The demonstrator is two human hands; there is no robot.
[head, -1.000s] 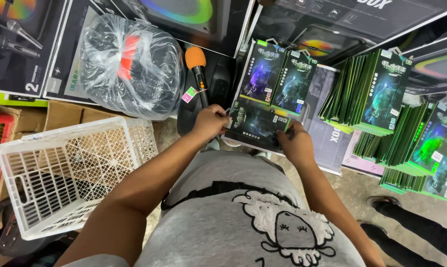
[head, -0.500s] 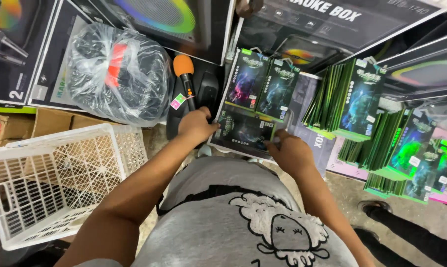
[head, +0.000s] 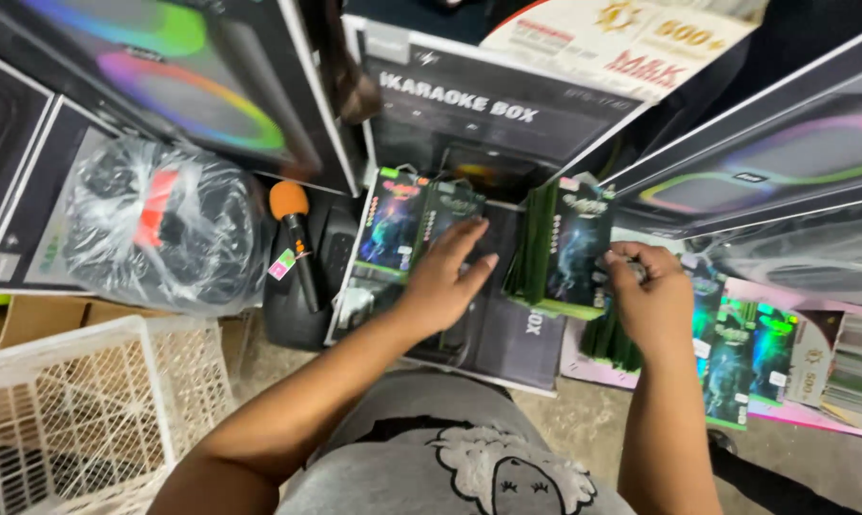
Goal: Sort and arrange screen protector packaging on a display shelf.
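Left hand [head: 442, 277] spread over green packet [head: 455, 215]; right hand [head: 648, 296] pinching packet stack [head: 569, 250] right of it; best kept upright, edges aligned.

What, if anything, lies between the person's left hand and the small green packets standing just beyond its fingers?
Nothing visible does. The left hand is spread open, its fingertips reaching the front of the two green packets propped against the big dark box. The orange-headed microphone lies off to that hand's left, out of the path.
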